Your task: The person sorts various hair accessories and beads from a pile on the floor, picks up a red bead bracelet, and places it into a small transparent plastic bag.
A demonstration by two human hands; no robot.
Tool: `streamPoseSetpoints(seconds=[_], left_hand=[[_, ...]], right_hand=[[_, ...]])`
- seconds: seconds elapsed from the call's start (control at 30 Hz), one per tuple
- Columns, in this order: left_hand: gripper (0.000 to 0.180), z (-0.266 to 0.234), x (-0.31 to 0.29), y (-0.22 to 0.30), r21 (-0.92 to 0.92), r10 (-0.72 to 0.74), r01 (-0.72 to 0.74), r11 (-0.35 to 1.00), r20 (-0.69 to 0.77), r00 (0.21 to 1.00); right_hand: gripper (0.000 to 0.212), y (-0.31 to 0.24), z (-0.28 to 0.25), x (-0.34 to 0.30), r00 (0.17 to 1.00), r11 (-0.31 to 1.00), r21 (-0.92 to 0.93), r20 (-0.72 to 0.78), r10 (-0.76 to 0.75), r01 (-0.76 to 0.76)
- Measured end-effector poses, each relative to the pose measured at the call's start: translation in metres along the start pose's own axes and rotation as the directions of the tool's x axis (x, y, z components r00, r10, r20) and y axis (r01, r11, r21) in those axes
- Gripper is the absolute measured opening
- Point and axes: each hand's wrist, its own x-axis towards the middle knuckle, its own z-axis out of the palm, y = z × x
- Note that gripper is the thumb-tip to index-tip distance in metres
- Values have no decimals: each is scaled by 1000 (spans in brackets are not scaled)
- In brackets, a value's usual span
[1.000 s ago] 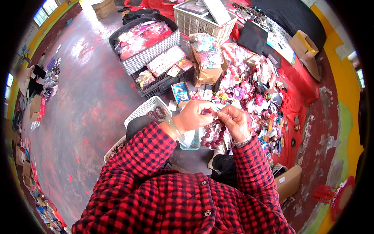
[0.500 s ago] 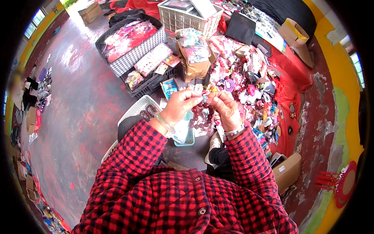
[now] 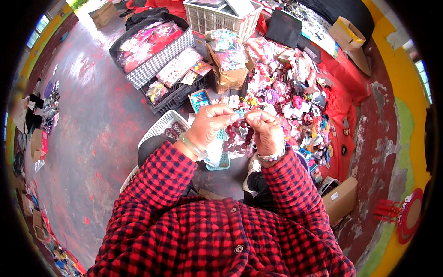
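Observation:
A loop of dark red round beads, a beaded bracelet [image 3: 237, 148], hangs between my two hands above the teal basket. My left hand [image 3: 210, 127] pinches thumb and forefinger together at the top of the loop. Across from it, my right hand [image 3: 265, 131] pinches the other side, its fingertips a small gap from the left ones. Something small and pale blue shows between the fingertips, too small to make out. Under the hands lies the teal plastic basket [image 3: 224, 161] with clear plastic wrap beside it. More dark beads sit in a white basket [image 3: 157, 124] by my left knee.
A heap of hair ornaments [image 3: 295, 104] spreads over red cloth at the right. Beyond my hands stand an open cardboard box [image 3: 230, 81], a black crate [image 3: 177, 99], a checked bin [image 3: 159, 57] and a beige crate [image 3: 245, 28]. A carton [image 3: 340, 201] rests at lower right.
The fingertips of my hands have drawn slightly apart. My right hand has turned a little and its fingers are more curled. The bracelet still hangs between them.

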Motion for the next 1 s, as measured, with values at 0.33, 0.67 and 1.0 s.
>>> streamPoseSetpoints(seconds=[0.33,0.67,1.0], left_hand=[[17,3,3,1,-74,-90,86,994,-58,994],[20,-3,4,3,47,-18,28,998,-210,977],[13,0,2,7,193,83,-74,978,-35,996]], right_hand=[[19,4,-2,6,999,998,59,-42,27,-25],[31,-9,-18,13,994,987,121,-24,106,-103],[7,2,-13,12,999,999,39,-16,33,-32]])
